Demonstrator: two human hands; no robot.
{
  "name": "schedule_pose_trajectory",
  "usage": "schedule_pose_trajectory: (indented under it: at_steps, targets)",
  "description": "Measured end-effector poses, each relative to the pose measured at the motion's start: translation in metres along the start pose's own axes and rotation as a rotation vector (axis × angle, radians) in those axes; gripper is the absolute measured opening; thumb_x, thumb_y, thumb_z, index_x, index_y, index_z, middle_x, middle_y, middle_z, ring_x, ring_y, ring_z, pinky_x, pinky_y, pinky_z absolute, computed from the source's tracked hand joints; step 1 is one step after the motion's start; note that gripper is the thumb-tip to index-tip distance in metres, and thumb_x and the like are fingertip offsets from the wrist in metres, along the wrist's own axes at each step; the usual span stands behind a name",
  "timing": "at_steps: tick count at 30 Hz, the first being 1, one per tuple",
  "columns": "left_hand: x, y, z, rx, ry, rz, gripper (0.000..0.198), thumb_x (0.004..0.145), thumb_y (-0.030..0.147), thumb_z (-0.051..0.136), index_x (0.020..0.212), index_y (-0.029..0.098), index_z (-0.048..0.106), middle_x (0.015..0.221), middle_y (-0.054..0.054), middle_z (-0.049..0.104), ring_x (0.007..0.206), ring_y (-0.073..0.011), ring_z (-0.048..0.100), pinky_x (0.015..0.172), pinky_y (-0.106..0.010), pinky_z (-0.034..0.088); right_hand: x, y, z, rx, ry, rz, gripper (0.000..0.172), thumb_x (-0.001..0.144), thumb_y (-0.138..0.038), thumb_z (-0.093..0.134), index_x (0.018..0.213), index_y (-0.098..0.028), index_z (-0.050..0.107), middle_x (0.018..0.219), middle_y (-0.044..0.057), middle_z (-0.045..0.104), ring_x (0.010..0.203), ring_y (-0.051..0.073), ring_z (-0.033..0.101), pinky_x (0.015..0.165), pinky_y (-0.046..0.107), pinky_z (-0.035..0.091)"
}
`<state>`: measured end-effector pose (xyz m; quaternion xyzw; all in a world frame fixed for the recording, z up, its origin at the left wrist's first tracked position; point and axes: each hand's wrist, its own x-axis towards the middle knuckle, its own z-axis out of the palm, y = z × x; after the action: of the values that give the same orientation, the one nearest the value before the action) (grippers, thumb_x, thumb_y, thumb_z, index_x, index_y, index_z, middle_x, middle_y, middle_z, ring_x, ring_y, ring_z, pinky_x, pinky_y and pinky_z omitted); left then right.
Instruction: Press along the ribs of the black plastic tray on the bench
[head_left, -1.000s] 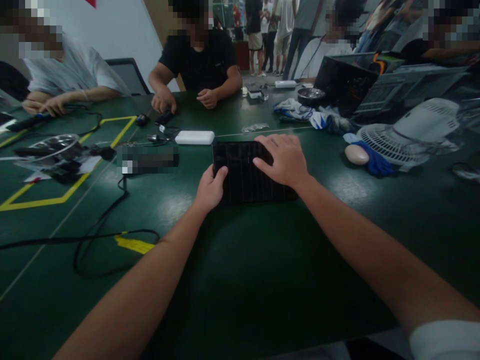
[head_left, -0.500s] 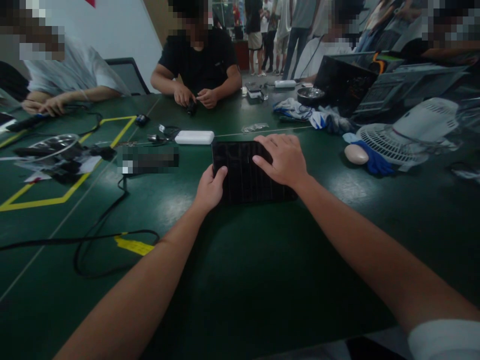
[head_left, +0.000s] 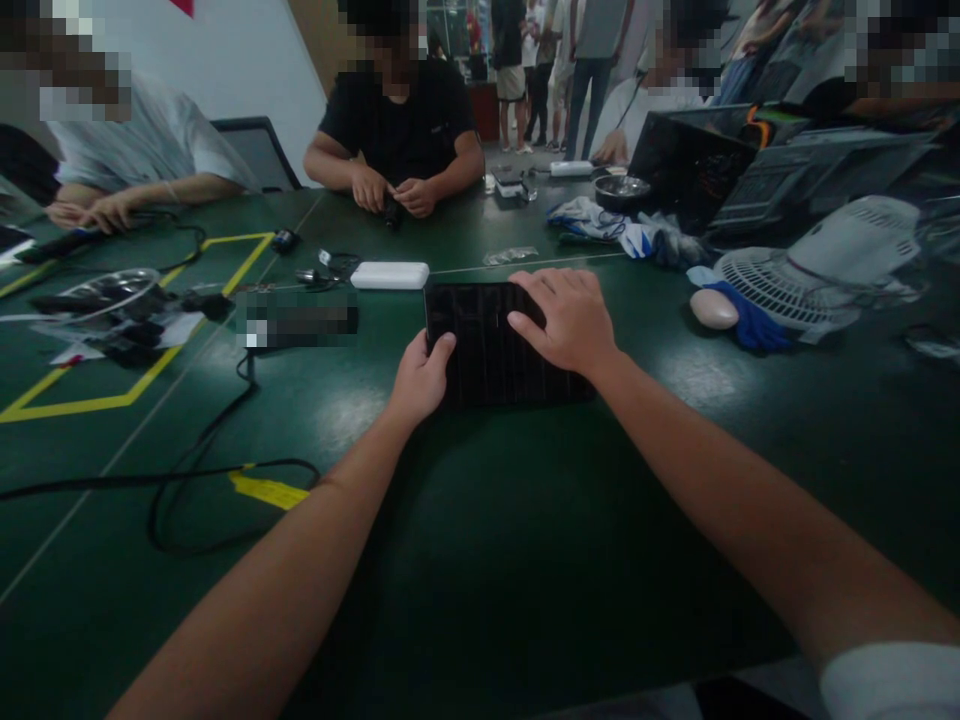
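Note:
A black tablet (head_left: 484,350) with a dark, glossy screen is held between my hands above the green table (head_left: 510,560). My left hand (head_left: 424,375) grips its left edge, the thumb lying on the front and the other fingers hidden behind. Over the upper right corner lies my right hand (head_left: 570,320), its fingers curled across the top edge and its thumb on the screen. Just beyond the tablet's left corner a white power-strip-like block (head_left: 390,275) rests on the table.
Black cable (head_left: 199,440) with a yellow tag (head_left: 270,490) loops at left. Yellow tape (head_left: 75,408) frames a wire basket (head_left: 112,300) of dark items. At right are a white fan grille (head_left: 817,260), blue glove (head_left: 757,320) and pinkish oval object (head_left: 714,309). Across sits a person in black (head_left: 401,130).
My hands and the tablet stay practically still. Across the table, the person in black has shifted their hands and the small dark object slightly.

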<state>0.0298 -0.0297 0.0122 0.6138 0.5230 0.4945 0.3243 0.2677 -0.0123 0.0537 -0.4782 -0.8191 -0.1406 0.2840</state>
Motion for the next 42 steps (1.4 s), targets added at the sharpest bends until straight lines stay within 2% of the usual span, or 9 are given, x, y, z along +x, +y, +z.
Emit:
schedule_pose_trajectory:
  at_steps: [11, 18, 21, 24, 27, 33, 42]
  targets:
    - [-0.001, 0.001, -0.002, 0.009, -0.011, -0.015, 0.032, 0.088, 0.049, 0.055, 0.094, 0.019, 0.063, 0.092, -0.006, 0.068, 0.090, -0.0251, 0.063, 0.086, -0.041, 0.049, 0.000, 0.000, 0.001, 0.001, 0.011, -0.002, 0.052, 0.100, -0.054, 0.038, 0.139, -0.024, 0.055, 0.123, 0.010, 0.066, 0.112, 0.030, 0.055, 0.098, 0.045, 0.033]
    - [-0.002, 0.005, -0.004, 0.017, 0.006, -0.049, 0.021, 0.081, 0.041, 0.058, 0.084, 0.021, 0.060, 0.083, -0.002, 0.063, 0.083, -0.0233, 0.060, 0.084, -0.040, 0.050, 0.001, -0.001, 0.000, 0.009, 0.003, -0.006, 0.049, 0.100, -0.049, 0.040, 0.139, -0.022, 0.056, 0.123, 0.010, 0.067, 0.110, 0.029, 0.056, 0.097, 0.044, 0.033]
    - [0.002, 0.007, -0.007, -0.032, -0.015, -0.144, 0.023, 0.076, 0.041, 0.060, 0.085, 0.020, 0.062, 0.082, -0.002, 0.064, 0.083, -0.0238, 0.061, 0.083, -0.039, 0.051, 0.001, -0.001, 0.000, 0.017, 0.005, -0.008, 0.050, 0.099, -0.048, 0.041, 0.140, -0.022, 0.055, 0.124, 0.010, 0.066, 0.110, 0.029, 0.055, 0.097, 0.044, 0.032]
    - [0.010, 0.012, -0.012, -0.144, -0.107, -0.277, 0.031, 0.071, 0.039, 0.064, 0.094, 0.019, 0.067, 0.086, -0.002, 0.069, 0.085, -0.0247, 0.065, 0.083, -0.039, 0.053, 0.001, 0.000, 0.001, 0.024, 0.004, 0.002, 0.051, 0.099, -0.047, 0.042, 0.141, -0.021, 0.054, 0.125, 0.010, 0.066, 0.112, 0.029, 0.055, 0.098, 0.044, 0.031]
    - [0.020, 0.020, -0.014, -0.234, -0.168, -0.287, 0.036, 0.065, 0.033, 0.070, 0.098, 0.019, 0.069, 0.089, -0.002, 0.072, 0.088, -0.0243, 0.068, 0.087, -0.038, 0.054, 0.000, 0.002, 0.001, 0.032, 0.009, 0.037, 0.053, 0.098, -0.048, 0.042, 0.142, -0.020, 0.052, 0.125, 0.011, 0.066, 0.113, 0.030, 0.054, 0.099, 0.044, 0.031]
    - [0.016, 0.026, -0.004, -0.337, -0.106, -0.449, 0.040, 0.065, 0.037, 0.077, 0.100, 0.019, 0.068, 0.088, -0.006, 0.074, 0.083, -0.0270, 0.073, 0.082, -0.043, 0.060, 0.000, 0.000, 0.001, 0.013, 0.007, 0.045, 0.055, 0.098, -0.050, 0.044, 0.143, -0.020, 0.052, 0.124, 0.011, 0.065, 0.113, 0.030, 0.054, 0.099, 0.044, 0.031]
    - [0.006, 0.009, -0.001, -0.336, -0.072, -0.344, 0.041, 0.065, 0.040, 0.079, 0.097, 0.017, 0.071, 0.100, -0.010, 0.077, 0.095, -0.0292, 0.073, 0.093, -0.046, 0.058, -0.001, -0.002, 0.000, -0.006, -0.009, -0.001, 0.055, 0.099, -0.049, 0.042, 0.145, -0.021, 0.051, 0.126, 0.011, 0.064, 0.113, 0.030, 0.053, 0.100, 0.045, 0.030]
